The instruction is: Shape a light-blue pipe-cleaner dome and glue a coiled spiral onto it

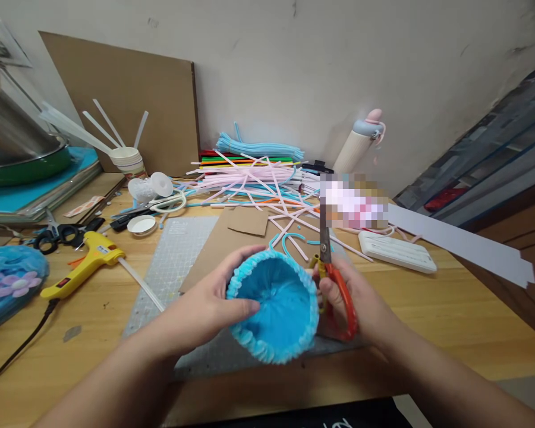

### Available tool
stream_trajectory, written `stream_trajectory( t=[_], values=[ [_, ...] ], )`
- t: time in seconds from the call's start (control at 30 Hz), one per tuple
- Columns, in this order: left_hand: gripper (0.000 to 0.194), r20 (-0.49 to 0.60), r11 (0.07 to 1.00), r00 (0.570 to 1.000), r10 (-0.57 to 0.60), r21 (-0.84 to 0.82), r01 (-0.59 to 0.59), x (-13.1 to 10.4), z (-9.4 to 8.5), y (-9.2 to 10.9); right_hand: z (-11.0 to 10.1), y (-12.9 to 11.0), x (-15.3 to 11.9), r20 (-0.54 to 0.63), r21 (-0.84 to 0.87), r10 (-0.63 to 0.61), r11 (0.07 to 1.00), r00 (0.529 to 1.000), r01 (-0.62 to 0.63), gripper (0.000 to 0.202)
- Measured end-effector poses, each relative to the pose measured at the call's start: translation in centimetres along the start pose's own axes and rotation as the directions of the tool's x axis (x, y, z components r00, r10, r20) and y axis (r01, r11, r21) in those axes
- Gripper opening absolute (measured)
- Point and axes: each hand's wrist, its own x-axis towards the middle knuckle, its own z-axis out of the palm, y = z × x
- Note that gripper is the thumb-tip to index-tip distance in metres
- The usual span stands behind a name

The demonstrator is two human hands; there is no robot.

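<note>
A round blue basket [276, 303] with a fluffy pipe-cleaner rim is tilted so that its inside faces me. My left hand [223, 303] grips its left side, thumb over the rim and the other fingers behind. Red-handled scissors [324, 244] point upward in my right hand [345, 291], beside the basket's right rim. Their blades look closed together, and the fingers partly hide the handles. Something yellowish shows near the scissors' pivot, too unclear to name. Behind the basket, short blue pipe-cleaner pieces [294, 238] lie on the cutting mat [178, 235] and the cardboard [214, 238].
A yellow glue gun [78, 270] with a glue stick lies left, beside a blue flowered item [4, 285] and black scissors [57, 235]. Many pipe cleaners [249, 172] are heaped at the wall. A bottle [359, 142] and a white power strip [396, 249] are on the right.
</note>
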Motion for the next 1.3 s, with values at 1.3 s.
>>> stream_trajectory(
  t=[1.3],
  values=[
    [0.036,-0.255,0.948,0.967,0.028,0.312,0.055,0.9,0.7,-0.7,2.6,-1.0,0.4,0.079,0.223,0.153,0.96,0.985,-0.167,0.042]
  ],
)
